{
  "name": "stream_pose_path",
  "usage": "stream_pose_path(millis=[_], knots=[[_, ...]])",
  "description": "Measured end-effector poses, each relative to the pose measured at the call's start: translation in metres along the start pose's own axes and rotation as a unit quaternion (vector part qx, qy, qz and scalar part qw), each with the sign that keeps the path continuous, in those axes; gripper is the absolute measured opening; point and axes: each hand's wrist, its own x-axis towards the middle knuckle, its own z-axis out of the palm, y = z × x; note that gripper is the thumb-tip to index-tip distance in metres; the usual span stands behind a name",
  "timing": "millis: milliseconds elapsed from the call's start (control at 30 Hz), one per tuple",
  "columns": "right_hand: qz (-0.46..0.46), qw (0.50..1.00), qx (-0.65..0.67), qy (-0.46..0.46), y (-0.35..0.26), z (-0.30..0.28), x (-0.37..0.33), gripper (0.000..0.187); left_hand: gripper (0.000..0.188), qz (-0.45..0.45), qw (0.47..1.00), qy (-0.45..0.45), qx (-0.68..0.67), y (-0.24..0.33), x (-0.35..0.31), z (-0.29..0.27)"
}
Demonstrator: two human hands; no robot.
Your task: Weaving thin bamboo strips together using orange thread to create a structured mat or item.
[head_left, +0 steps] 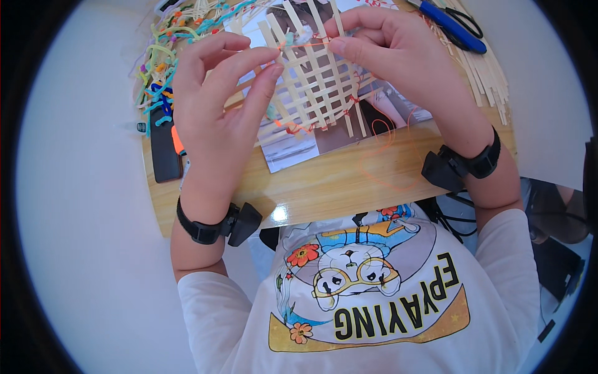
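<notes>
Above the wooden table (349, 181), the left hand (215, 106) and right hand (398, 56) pinch a thin orange thread (305, 45) across a partly woven lattice of pale flat strips (317, 81). Its edges appear unbound; loose strips (489, 75) lie nearby.

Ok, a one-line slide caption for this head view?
Both hands, left hand and right hand, pinch orange thread at a woven strip lattice above a wooden table.

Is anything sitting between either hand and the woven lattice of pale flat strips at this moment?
Nothing visible does. The left hand and right hand both touch the woven lattice of pale flat strips directly, each pinching the thin orange thread at its upper edge. The blue-handled scissors lie off to the right, clear of both hands.
</notes>
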Motion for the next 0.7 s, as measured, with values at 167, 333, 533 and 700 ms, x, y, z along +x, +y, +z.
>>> stream_pose_path(millis=[167,333,533,700], knots=[[-0.002,1.000,0.001,-0.006,-0.012,-0.001,-0.004,0.019,0.023,-0.021,0.999,-0.044,-0.025,0.000,0.003,-0.001],[-0.016,1.000,0.013,-0.003,-0.009,-0.001,-0.005,0.019,0.024,-0.154,0.983,0.012,-0.096,0.009,0.008,-0.005],[-0.074,0.996,-0.031,0.044,-0.003,0.007,-0.013,0.018,0.023,-0.314,0.923,-0.064,-0.213,0.019,0.011,-0.022],[-0.170,0.978,-0.102,0.068,-0.005,0.016,-0.021,0.017,0.021,-0.303,0.926,-0.079,-0.210,0.021,0.009,-0.028]])
